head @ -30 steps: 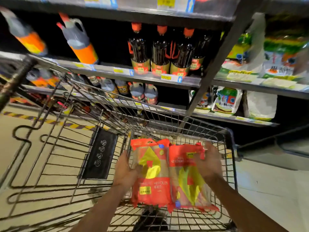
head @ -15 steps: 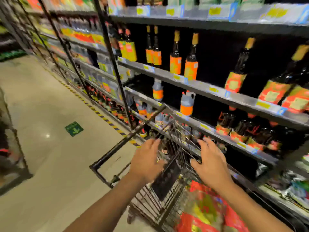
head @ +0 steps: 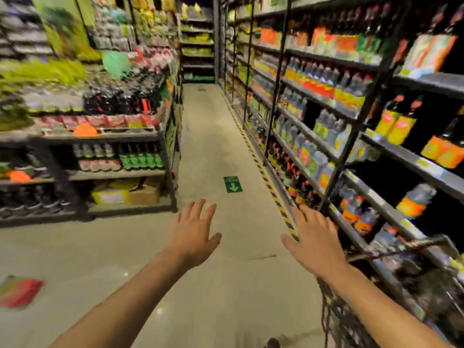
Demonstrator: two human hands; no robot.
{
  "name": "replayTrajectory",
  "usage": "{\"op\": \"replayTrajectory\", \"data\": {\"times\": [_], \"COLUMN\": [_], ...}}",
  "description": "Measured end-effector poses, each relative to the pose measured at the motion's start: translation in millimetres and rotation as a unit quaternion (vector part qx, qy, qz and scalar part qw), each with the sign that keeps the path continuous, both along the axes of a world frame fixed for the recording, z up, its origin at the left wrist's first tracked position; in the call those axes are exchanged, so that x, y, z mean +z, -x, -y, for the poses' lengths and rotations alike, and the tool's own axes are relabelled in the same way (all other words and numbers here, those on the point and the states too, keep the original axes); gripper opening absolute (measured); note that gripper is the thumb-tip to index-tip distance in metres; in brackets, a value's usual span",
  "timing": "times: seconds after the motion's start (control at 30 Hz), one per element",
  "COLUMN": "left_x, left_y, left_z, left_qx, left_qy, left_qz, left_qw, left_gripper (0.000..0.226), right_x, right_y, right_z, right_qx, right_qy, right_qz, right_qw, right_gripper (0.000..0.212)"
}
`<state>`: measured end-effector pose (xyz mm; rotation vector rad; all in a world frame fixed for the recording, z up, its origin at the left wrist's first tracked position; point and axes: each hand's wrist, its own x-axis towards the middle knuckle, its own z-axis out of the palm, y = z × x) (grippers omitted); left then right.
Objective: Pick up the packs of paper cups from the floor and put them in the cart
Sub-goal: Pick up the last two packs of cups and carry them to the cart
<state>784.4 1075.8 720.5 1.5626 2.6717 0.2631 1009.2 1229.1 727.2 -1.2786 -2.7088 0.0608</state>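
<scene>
The wire cart (head: 351, 322) sits at the lower right against the shelving, its contents too blurred to tell. Above the floor (head: 213, 285), the left hand (head: 193, 234) and right hand (head: 313, 242) hover palm down with fingers spread, empty. A red pack of paper cups (head: 21, 292) lies on the floor at the far left edge. Farther off, a green arrow sticker (head: 233, 184) marks the aisle between bottle shelves (head: 326, 109).

- Two bare forearms reach into view from the bottom edge; no sleeves, watch or bracelet cover the visible part.
- The left hand (head: 192, 233) is bare: no glove, no rings visible.
- The right hand (head: 312, 238) is likewise bare and ungloved.
- Fingernails look short; motion blur hides finer detail.
</scene>
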Motion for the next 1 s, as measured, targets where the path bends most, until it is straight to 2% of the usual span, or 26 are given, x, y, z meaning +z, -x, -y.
{"op": "replayTrajectory", "data": {"times": [0.17, 0.33, 0.5, 0.7, 0.83, 1.0], "left_x": [-11, -30, -49, -64, -86, -117], "left_y": [117, 222, 317, 401, 454, 530], "left_z": [105, 199, 277, 366, 432, 517], "left_qx": [0.15, 0.285, 0.421, 0.557, 0.618, 0.661], "left_qy": [0.001, 0.008, 0.021, 0.024, 0.017, 0.011], "left_qz": [0.011, 0.035, 0.044, 0.054, 0.065, 0.093], "left_qw": [0.989, 0.958, 0.906, 0.828, 0.784, 0.745], "left_gripper": [0.08, 0.081, 0.081, 0.083, 0.081, 0.079], "right_x": [-6, -21, -47, -61, -79, -104], "right_y": [161, 338, 504, 665, 757, 866], "right_z": [38, 90, 150, 242, 311, 402], "right_qx": [0.11, 0.241, 0.363, 0.487, 0.547, 0.577], "right_qy": [0.02, 0.032, 0.053, 0.053, 0.062, 0.075], "right_qz": [0.037, 0.054, 0.072, 0.102, 0.111, 0.137], "right_qw": [0.993, 0.968, 0.927, 0.865, 0.827, 0.802], "right_gripper": [0.077, 0.077, 0.078, 0.075, 0.073, 0.073]}}
